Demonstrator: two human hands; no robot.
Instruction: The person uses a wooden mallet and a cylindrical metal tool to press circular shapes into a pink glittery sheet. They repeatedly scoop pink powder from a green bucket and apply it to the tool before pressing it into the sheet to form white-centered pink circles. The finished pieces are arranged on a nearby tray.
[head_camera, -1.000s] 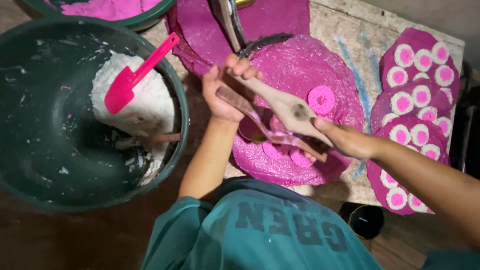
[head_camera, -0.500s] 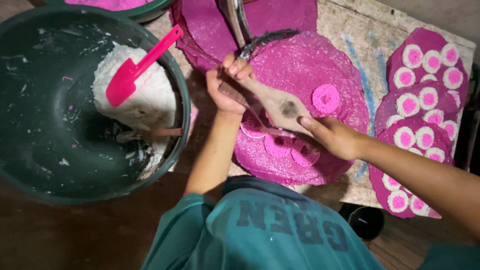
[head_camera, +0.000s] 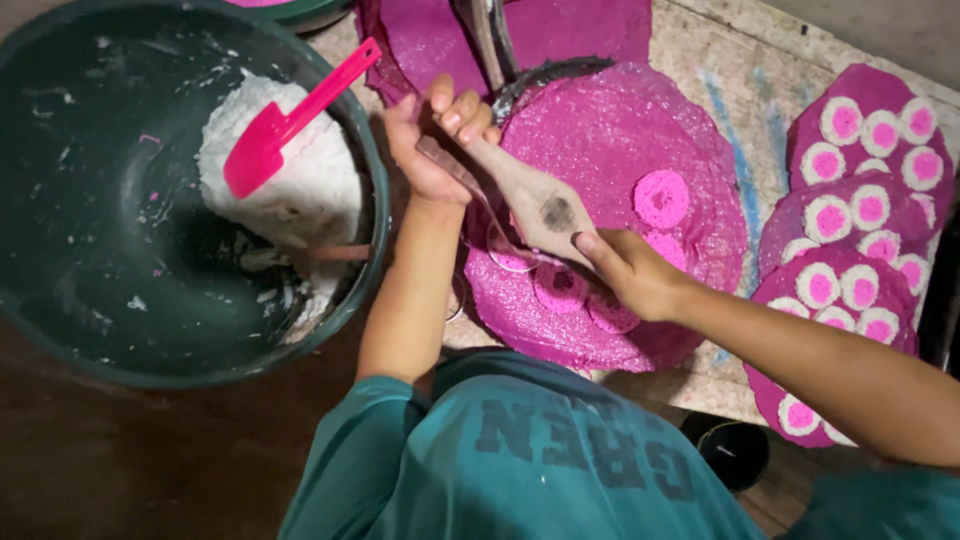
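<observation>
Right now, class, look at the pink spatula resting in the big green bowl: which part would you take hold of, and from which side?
Probably the handle of the pink spatula. Its blade lies on the white dough, while the slim handle slants up past the rim of the green bowl, clean and free. Come from the upper right, next to the left hand, and close around the handle's end.

- Big bowl (head_camera: 120, 330): dark green, w/ white dough (head_camera: 300, 190) inside.
- Scoop (head_camera: 285, 125): bright pink.
- Round mat (head_camera: 610, 140): sparkly pink, pink rings on it.
- Little cakes (head_camera: 870, 130), right edge: white w/ pink middles.
- Shirt (head_camera: 540, 460): teal.
</observation>
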